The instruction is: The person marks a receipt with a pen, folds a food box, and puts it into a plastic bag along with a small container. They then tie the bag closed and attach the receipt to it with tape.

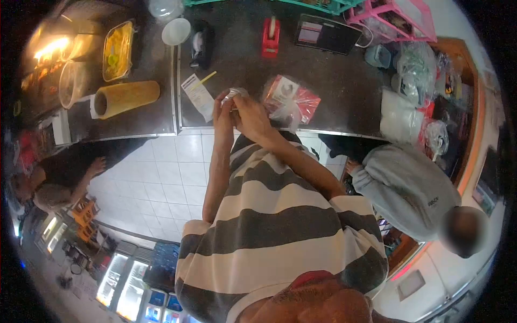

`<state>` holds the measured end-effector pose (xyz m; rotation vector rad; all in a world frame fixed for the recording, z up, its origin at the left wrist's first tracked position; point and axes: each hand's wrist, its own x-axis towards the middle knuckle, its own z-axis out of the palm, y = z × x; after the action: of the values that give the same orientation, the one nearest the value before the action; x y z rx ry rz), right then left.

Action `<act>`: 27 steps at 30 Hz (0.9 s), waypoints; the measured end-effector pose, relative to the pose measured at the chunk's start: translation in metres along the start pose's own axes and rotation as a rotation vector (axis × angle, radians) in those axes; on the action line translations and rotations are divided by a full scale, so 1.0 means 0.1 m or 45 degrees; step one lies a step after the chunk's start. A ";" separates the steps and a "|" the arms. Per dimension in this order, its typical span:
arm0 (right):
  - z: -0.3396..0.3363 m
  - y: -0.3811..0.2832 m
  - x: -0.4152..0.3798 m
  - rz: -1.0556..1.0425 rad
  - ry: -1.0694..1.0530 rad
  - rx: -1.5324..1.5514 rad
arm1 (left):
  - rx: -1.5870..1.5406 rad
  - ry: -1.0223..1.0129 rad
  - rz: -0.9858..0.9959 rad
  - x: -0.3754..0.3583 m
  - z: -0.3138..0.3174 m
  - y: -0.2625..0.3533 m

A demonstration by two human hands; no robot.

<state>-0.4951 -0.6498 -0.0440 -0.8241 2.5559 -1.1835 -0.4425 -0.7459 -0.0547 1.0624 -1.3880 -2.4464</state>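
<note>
Striped shirt (285, 215), plastic (235, 92) in hands (252, 117) indistinct

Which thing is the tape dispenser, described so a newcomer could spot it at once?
On the dark counter, look beyond the plastic-wrapped red-and-white package to the far side. The tape dispenser sits there, left of the dark screen. It is narrow and red with a pale roll, while the screen is wide and black and the package is wrapped.

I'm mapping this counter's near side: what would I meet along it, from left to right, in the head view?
Yellow-brown roll → printed slip → left hand → bagged red-and-white packet → white plastic bag.
</note>
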 end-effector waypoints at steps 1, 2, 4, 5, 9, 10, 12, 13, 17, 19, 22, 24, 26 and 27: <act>-0.07 0.00 -0.06 0.015 0.005 0.005 | 0.093 -0.020 0.003 -0.01 -0.04 0.01; -0.18 0.02 -0.12 0.078 -0.120 0.086 | 0.182 -0.033 0.009 -0.02 -0.07 0.02; -0.38 0.12 -0.30 0.137 -0.264 0.184 | 0.179 -0.010 0.036 0.02 -0.16 -0.07; -0.51 0.20 -0.41 0.102 -0.184 0.204 | 0.170 0.006 0.071 0.04 -0.21 -0.10; -0.96 0.44 -0.64 0.243 -0.104 -0.249 | 0.035 0.101 0.111 -0.02 -0.19 -0.10; -0.95 0.49 -0.64 0.231 -0.118 -0.234 | 0.060 0.083 0.103 -0.06 -0.17 -0.09; -0.85 0.62 -0.62 0.117 -0.211 -0.608 | 0.091 0.074 0.094 -0.12 -0.12 -0.11; -0.73 0.68 -0.59 0.001 -0.073 -0.642 | 0.099 0.046 0.108 -0.14 -0.08 -0.14; -0.50 0.94 -0.51 -0.149 -0.045 -0.533 | 0.122 0.026 0.088 -0.23 0.23 -0.02; -0.54 0.95 -0.47 -0.093 -0.015 -0.167 | 0.157 -0.020 0.063 -0.26 0.32 -0.04; -0.72 0.90 -0.42 0.565 -0.271 0.853 | 0.047 -0.108 0.054 -0.28 0.54 -0.17; -0.78 1.07 -0.42 0.561 -0.288 0.961 | -0.018 -0.151 0.003 -0.26 0.59 -0.33; -0.83 1.21 -0.43 0.381 -0.293 0.915 | 0.037 -0.146 -0.046 -0.27 0.67 -0.37; -0.81 1.25 -0.45 0.379 -0.294 0.914 | 0.035 -0.145 -0.043 -0.27 0.69 -0.39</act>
<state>-0.5407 -0.5073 -0.0873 -0.3639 1.7756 -1.6201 -0.4573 -0.6640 -0.0491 0.9740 -1.4524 -2.5561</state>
